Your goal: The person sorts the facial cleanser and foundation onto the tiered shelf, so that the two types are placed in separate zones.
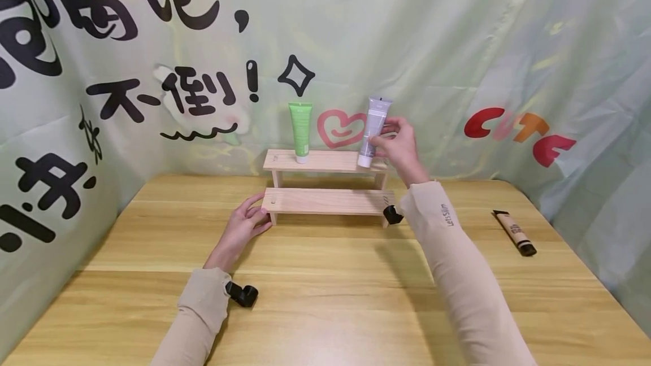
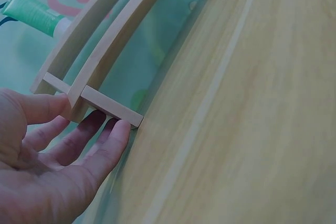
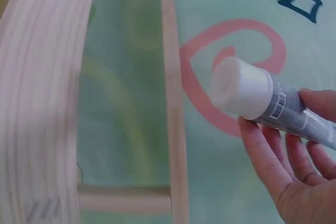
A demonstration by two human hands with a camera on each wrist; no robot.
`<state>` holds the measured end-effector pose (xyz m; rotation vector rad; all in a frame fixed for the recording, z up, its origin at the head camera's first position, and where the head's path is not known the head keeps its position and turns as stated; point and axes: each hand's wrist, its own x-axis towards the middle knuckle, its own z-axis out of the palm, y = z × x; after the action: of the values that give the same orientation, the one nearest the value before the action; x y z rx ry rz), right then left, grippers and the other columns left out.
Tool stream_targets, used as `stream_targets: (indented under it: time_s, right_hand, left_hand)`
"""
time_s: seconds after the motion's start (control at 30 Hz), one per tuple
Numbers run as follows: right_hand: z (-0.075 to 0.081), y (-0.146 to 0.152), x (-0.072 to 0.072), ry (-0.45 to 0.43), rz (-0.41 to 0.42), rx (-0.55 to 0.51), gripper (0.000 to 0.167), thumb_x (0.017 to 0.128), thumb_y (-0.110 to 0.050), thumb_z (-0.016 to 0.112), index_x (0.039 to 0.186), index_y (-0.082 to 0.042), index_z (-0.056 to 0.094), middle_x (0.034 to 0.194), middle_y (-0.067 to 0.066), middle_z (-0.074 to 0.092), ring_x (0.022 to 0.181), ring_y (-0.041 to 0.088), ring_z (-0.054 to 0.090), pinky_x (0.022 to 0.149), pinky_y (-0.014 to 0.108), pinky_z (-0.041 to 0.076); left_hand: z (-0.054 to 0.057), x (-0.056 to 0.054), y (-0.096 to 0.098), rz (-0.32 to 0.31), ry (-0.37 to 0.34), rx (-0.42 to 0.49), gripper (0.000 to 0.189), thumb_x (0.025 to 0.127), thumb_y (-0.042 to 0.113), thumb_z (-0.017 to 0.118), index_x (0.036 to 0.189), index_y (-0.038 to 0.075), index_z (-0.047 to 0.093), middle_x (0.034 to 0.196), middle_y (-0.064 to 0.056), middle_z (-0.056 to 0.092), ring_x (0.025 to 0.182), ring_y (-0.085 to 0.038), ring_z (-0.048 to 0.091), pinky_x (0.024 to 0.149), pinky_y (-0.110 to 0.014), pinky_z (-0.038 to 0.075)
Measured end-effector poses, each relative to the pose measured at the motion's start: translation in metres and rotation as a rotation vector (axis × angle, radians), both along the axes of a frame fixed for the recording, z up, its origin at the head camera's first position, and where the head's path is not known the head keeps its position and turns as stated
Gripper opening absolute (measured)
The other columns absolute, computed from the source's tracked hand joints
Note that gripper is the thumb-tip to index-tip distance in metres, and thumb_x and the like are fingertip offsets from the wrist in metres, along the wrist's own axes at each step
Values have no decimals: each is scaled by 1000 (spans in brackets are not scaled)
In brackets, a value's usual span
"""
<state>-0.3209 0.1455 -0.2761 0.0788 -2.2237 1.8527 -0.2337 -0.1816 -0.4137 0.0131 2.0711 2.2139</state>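
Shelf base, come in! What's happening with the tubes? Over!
Right hand holding lavender squeeze tube, cap down, by right end of upper shelf. Left hand gripping lower shelf, left end. Green squeeze tube standing farther left, out of the way.

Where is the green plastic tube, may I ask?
In the head view, the green tube stands on the upper wooden shelf, left of the lilac tube.

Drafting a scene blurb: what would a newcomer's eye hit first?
Probably the bright green tube, standing cap-down on the upper step of the wooden rack. Next, the lilac tube, tilted in the right grip near that step's right end. Behind, bold black lettering spreads across the left of the pale backdrop.
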Motion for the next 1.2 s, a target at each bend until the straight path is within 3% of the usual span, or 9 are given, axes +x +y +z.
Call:
stream_targets:
  time_s: [0.17,0.33,0.47,0.6,0.9,1.07,1.2]
  right_hand:
    - [-7,-20,-5,101,-27,16,51,87,13,68,132,8,45,110,14,56,87,17,54,64,23,61]
    - [-18,-39,-9,236,-37,64,46,85,15,68,125,10,48,109,20,59,89,24,58,74,22,55]
    - [-24,-50,-11,322,-9,99,48,85,17,68,127,11,47,114,26,59,97,34,60,87,34,53]
    - [-30,-58,-12,364,24,129,49,86,16,69,129,10,45,118,28,59,102,37,59,90,42,54]
    - [-35,-64,-12,375,64,173,44,89,15,67,127,9,45,116,28,58,102,39,60,94,45,53]
    - [-31,-55,-9,310,119,180,48,90,8,70,130,7,44,120,27,58,107,39,58,96,46,52]
    - [-24,-41,-5,217,100,158,51,91,4,72,134,7,45,121,26,58,111,38,58,95,45,54]
  left_hand:
    - [0,1,0,1,-1,2,52,109,3,41,160,5,27,149,-30,41,136,-40,43,106,-39,49]
    - [0,0,1,9,-11,0,52,109,4,40,160,5,27,149,-30,41,136,-40,43,106,-38,49]
    - [-1,0,1,12,-13,6,53,109,3,41,160,4,26,148,-31,41,135,-41,43,105,-37,50]
    - [0,1,1,17,-9,6,53,109,3,42,159,4,27,148,-31,42,134,-41,45,104,-37,51]
    - [-1,1,1,15,-8,6,53,109,2,41,160,4,27,149,-31,41,135,-41,43,106,-38,50]
    - [-1,0,0,15,-12,0,52,109,3,41,160,5,27,149,-30,41,136,-41,43,106,-39,49]
    - [-1,-1,0,14,-17,4,52,109,4,40,160,6,27,150,-30,41,136,-41,43,106,-38,49]
